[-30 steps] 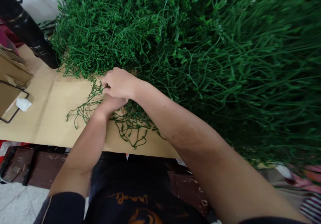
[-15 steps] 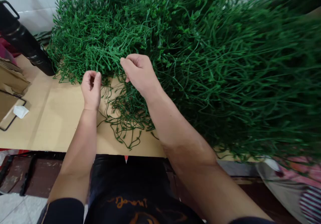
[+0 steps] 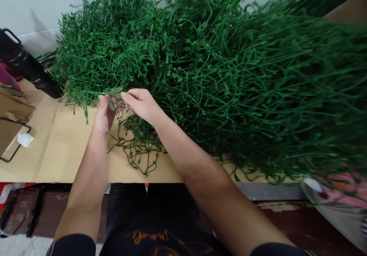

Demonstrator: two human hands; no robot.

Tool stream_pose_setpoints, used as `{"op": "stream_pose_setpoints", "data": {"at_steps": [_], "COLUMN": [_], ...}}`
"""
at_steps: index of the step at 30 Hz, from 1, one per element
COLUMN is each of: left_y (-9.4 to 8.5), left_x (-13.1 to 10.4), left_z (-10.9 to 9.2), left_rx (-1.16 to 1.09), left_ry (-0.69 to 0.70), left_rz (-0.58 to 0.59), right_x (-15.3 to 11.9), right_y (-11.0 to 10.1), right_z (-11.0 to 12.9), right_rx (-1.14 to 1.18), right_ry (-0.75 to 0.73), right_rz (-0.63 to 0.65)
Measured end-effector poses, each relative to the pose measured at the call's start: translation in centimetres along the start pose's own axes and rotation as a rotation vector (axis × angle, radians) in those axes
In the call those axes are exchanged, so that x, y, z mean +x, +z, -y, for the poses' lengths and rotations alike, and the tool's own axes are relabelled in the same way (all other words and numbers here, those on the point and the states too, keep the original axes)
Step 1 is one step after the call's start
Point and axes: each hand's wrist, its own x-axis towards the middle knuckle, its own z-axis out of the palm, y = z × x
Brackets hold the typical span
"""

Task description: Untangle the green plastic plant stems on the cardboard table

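Observation:
A large heap of thin green artificial stems [image 3: 218, 68] with small buds covers the back and right of the cardboard-topped table [image 3: 69, 145]. At its front left edge, my right hand [image 3: 140, 103] pinches a few green stems between thumb and fingers. Close beside it, my left hand [image 3: 106, 112] has its thumb up and its fingers spread behind the stems, which lie across its palm. A smaller tangle of dark green stems [image 3: 140, 149] lies on the cardboard below my hands.
A black bottle [image 3: 31, 70] leans at the left of the heap. Near the left edge are a torn cardboard box [image 3: 14, 103], a black wire frame and a white scrap [image 3: 25, 139]. Pink fabric [image 3: 344, 187] shows at the lower right.
My right hand has moved down and left from the heap, bringing stems to my left hand. My left hand has opened around them. The view has shifted slightly.

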Motion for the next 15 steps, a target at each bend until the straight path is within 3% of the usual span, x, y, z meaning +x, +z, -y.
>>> {"op": "stream_pose_setpoints", "data": {"at_steps": [4, 9, 15], "left_y": [-0.3, -0.6, -0.6], "left_x": [0.1, 0.3, 0.6], "left_z": [-0.1, 0.4, 0.3], "left_rx": [-0.089, -0.044, -0.207], "left_ry": [0.019, 0.017, 0.099], "left_rz": [-0.036, -0.033, -0.246], "right_x": [-0.2, -0.1, -0.6], "right_y": [-0.2, -0.5, -0.2], "right_z": [-0.9, -2.0, -2.6], "right_rx": [0.001, 0.05, -0.308], "right_ry": [-0.021, -0.03, -0.303], "right_rz": [-0.004, 0.012, 0.03]}}
